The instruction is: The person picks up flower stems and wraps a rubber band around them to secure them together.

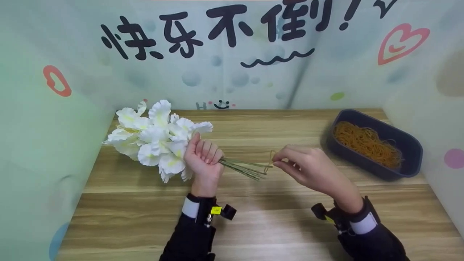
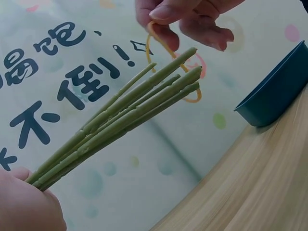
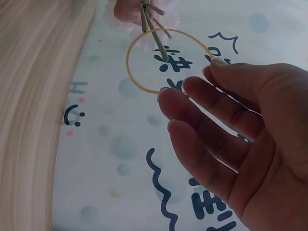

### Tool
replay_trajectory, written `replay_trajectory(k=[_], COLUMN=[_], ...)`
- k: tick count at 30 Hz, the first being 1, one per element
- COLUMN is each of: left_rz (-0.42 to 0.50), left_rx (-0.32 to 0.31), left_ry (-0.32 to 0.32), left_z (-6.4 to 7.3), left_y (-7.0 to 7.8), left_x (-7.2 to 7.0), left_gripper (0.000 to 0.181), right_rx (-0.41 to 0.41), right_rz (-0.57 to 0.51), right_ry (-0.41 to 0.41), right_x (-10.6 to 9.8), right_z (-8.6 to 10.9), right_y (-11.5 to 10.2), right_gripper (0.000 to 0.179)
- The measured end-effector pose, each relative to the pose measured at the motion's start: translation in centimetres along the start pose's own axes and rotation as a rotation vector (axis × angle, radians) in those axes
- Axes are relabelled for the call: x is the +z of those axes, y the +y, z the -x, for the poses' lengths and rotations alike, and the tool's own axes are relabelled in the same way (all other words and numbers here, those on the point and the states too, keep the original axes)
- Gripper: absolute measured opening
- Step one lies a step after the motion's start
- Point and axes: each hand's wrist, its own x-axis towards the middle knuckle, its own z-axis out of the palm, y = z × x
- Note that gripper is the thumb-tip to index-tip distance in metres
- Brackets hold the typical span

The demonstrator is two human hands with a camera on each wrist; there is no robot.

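A bunch of white artificial flowers [image 1: 156, 134] lies toward the left over the table, its green stems [image 1: 246, 168] pointing right. My left hand [image 1: 204, 156] grips the stems just below the blooms, fingers curled round them. Between thumb and fingers, my right hand [image 1: 311, 166] pinches a thin yellow rubber band [image 3: 129, 62] at the stem ends. In the left wrist view the band [image 2: 163, 41] loops about the tips of some stems [image 2: 130, 108]; whether it encircles all of them I cannot tell.
At the back right of the wooden table [image 1: 145, 224] stands a dark blue tray [image 1: 409, 156] holding a heap of yellow rubber bands [image 1: 366, 145]. A printed backdrop [image 1: 224, 79] rises behind the table and at both sides.
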Motion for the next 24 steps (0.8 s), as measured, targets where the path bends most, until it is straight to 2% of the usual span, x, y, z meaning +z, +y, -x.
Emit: replay_trajectory(k=[6,13,17,24], left_rz=[-0.008,-0.083,-0.11,-0.144], left_rx=[-0.011,0.0,-0.019,-0.049], left_ry=[-0.017,-0.006,-0.001,0.002], left_z=[0.2,0.4,0.6,1.0], left_y=[-0.3,-1.2,-1.8,-2.8], left_x=[0.2,0.1,0.1,0.1], left_gripper=[0.068,0.07,0.069,0.069], right_rx=[-0.027,-0.017,-0.01,0.016], right_rz=[-0.011,-0.001,-0.006,-0.002], right_ry=[0.009,0.012,0.01,0.042], right_x=[1.0,1.6,1.9,2.4], right_z=[-0.8,-1.0,-1.0,-1.1], right_y=[-0.4,-0.5,-0.5,-0.4], right_gripper=[0.015,0.017,0.011,0.014])
